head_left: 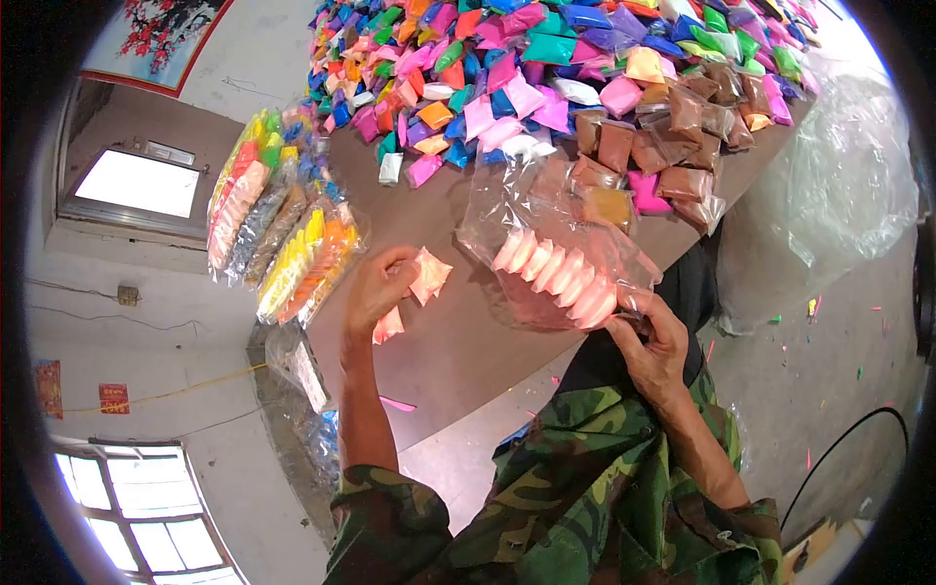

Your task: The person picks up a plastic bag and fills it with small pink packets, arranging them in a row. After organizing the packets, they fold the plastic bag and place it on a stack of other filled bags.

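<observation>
My left hand (383, 285) pinches a small peach-coloured packet (430, 277) between thumb and fingers, above the table. A second peach packet (388, 326) shows beside the wrist, partly hidden by it. My right hand (651, 343) grips the edge of a clear plastic bag (492, 200), thumb and fingers closed at its lower right corner. Inside the bag, several peach packets (556, 275) stand in a neat row. The bag's far end reaches toward the brown packets.
A large heap of colourful packets (526, 49) covers the table's far side, with brown packets (673, 146) at its right. Filled bags (283, 224) stand along the left edge of the brown table (429, 370). A big clear plastic sack (819, 205) is at the right.
</observation>
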The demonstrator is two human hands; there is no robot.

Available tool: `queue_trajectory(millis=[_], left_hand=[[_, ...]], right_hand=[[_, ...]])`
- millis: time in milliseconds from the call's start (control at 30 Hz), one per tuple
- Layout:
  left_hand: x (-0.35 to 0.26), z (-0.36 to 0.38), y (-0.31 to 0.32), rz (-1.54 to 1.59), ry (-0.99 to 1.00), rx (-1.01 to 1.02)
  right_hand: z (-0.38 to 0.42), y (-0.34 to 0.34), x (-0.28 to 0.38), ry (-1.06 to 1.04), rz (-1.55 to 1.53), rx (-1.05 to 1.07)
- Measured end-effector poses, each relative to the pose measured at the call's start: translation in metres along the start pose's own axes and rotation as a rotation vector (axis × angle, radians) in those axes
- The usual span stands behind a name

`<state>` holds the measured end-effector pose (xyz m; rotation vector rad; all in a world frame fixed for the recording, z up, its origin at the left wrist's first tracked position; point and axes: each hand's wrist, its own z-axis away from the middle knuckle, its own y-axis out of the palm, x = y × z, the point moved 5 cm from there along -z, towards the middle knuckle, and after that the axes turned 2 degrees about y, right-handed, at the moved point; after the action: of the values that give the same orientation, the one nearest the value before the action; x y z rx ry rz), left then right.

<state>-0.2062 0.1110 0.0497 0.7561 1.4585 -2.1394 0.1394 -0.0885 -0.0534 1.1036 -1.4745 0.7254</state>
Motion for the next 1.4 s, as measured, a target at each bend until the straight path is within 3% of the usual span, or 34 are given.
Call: queue_trajectory(millis=[233,333,533,933,1033,1233,1400], left_hand=[[0.024,0.006,0.006,0.337,0.005,-0.1],[0.025,0.005,0.011,0.341,-0.02,-0.169],[0.026,0.001,0.019,0.042,0.078,-0.255],[-0.007,0.019,0.028,0.395,0.053,-0.097],[-0.034,0.021,0.023,0.291,0.156,-0.204],[-0.125,0.011,0.027,0.068,0.463,-0.497],[-0.16,-0.005,0.063,-0.303,0.6,-0.411]], right_hand=[[-0.001,0.0,0.002,-0.024,-0.013,0.009],[-0.001,-0.001,0.002,-0.016,0.029,0.026],[-0.001,-0.001,0.003,-0.05,0.028,0.014],[-0.002,-0.001,0.004,-0.047,0.02,0.026],[0.0,0.0,0.005,0.032,-0.046,0.021],[-0.001,0.0,0.005,-0.039,0.021,0.014],[0.0,0.0,0.001,0.012,-0.046,0.015]])
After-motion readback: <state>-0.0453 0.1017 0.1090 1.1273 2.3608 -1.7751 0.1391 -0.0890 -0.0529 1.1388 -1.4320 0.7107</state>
